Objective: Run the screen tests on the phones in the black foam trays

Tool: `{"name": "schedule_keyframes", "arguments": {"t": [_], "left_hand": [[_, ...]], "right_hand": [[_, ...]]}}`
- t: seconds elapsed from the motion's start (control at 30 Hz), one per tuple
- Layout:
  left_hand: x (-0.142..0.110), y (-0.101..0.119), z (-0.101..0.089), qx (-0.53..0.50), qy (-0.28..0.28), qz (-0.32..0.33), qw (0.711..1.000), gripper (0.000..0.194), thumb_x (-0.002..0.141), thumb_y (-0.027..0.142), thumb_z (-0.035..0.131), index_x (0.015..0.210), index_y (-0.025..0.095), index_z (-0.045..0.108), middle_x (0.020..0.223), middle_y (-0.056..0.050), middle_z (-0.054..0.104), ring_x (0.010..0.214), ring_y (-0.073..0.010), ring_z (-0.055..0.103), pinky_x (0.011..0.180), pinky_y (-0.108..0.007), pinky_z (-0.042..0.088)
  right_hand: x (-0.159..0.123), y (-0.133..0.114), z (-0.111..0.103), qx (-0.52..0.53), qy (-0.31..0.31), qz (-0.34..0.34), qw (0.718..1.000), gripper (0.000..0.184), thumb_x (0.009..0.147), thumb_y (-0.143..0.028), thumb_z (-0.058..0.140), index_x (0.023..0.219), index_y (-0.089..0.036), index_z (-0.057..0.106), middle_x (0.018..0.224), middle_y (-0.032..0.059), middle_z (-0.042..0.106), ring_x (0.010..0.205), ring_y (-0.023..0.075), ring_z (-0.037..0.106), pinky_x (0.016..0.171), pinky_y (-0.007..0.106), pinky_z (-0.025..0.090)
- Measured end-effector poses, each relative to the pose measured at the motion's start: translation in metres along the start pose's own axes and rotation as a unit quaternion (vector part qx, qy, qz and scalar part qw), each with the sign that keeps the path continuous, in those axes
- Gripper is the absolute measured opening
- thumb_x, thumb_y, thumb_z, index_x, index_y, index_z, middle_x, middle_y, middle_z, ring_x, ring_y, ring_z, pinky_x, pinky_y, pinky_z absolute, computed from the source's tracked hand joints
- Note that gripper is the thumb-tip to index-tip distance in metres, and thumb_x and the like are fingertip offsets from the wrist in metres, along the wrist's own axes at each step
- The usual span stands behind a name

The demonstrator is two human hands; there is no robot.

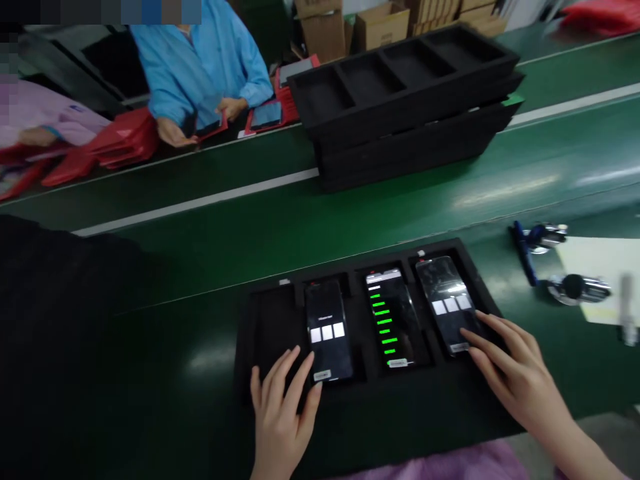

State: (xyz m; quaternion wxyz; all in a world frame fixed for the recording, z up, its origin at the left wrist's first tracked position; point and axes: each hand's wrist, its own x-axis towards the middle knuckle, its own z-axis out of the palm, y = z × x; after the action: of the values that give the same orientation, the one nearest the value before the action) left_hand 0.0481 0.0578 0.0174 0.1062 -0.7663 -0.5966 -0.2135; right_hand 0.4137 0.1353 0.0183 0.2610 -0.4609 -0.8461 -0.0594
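A black foam tray (pixel 295 393) lies in front of me with three smartphones in its slots; its leftmost slot holds no phone. My left hand (pixel 285 407) rests over the tray's left end, fingers spread, thumb near the lower edge of the left phone (pixel 325 357). That phone's screen shows three white squares. Green bars light up the middle phone (pixel 400 313). My right hand (pixel 515 367) lies over the lower part of the right phone (pixel 445 283), fingers stretched out, a fingertip at its screen, which also shows three white squares.
Several black trays (pixel 415 127) are stacked across the green conveyor belt (pixel 240 227). Metal objects (pixel 580 288), a blue pen-like item (pixel 525 253) and paper (pixel 615 253) lie at right. Opposite, a co-worker in a blue smock (pixel 200 67) holds a device, near red pouches (pixel 125 140).
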Motion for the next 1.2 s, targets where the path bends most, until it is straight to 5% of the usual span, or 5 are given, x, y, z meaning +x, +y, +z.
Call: {"name": "schedule_keyframes", "arguments": {"t": [0.53,1.2], "left_hand": [[-0.006,0.001,0.005,0.029,-0.034,0.034,0.998,0.029,0.095,0.02,0.054,0.117,0.017,0.071,0.131,-0.016,0.061,0.127,-0.0273,0.051,0.129,-0.05,0.002],[-0.011,-0.004,0.011,0.032,-0.04,0.033,0.998,0.031,0.094,0.022,0.057,0.121,0.022,0.072,0.132,-0.013,0.063,0.127,-0.0269,0.053,0.128,-0.051,0.007]], "right_hand": [[0.001,-0.004,0.001,-0.006,0.004,0.011,1.0,0.019,0.105,-0.021,0.049,0.114,-0.014,0.064,0.126,0.0183,0.059,0.114,0.0306,0.058,0.089,0.045,0.051],[0.013,-0.004,0.002,-0.033,-0.011,0.018,0.999,0.026,0.106,-0.03,0.048,0.115,-0.02,0.071,0.128,0.0151,0.064,0.111,0.0281,0.062,0.086,0.042,0.05]]}}
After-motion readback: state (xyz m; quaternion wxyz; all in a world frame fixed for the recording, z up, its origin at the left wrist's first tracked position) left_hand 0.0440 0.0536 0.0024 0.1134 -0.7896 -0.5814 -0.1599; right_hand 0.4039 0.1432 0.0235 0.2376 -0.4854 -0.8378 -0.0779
